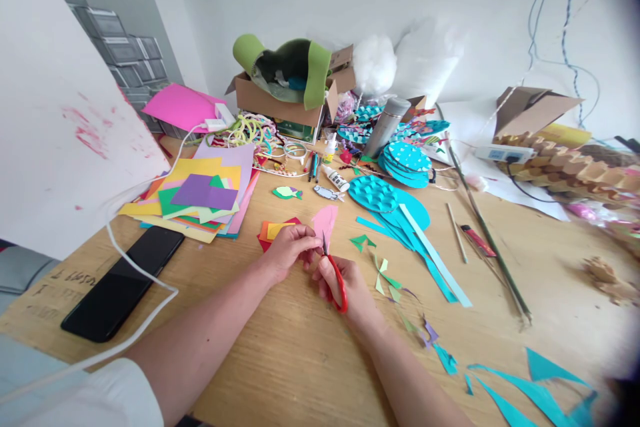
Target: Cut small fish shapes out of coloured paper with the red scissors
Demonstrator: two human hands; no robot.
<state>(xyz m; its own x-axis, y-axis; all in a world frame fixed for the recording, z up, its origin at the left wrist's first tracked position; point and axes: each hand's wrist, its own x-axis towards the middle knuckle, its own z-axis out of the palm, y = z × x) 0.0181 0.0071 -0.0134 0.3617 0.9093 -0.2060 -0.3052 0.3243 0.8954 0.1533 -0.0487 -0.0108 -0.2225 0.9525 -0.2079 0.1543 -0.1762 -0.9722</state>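
My left hand (287, 252) pinches the lower end of a small pink piece of paper (327, 219) above the wooden table. My right hand (354, 288) is wrapped around red-handled scissors (342, 290). Their dark blades point away from me and lie against the pink paper; whether they are cutting into it I cannot make out. Beside my left hand is a small stack of red, orange and yellow paper (278, 231), partly covered by the hand. Farther back lie a green paper fish (287, 193) and a white paper fish (328, 193).
Coloured paper sheets (205, 191) and a black phone (123, 282) are on the left, with a white cable across the phone. Turquoise discs (383, 195) and strips lie right of centre, near paper scraps (384, 273). A glue bottle (336, 178) and metal flask (387, 127) stand behind.
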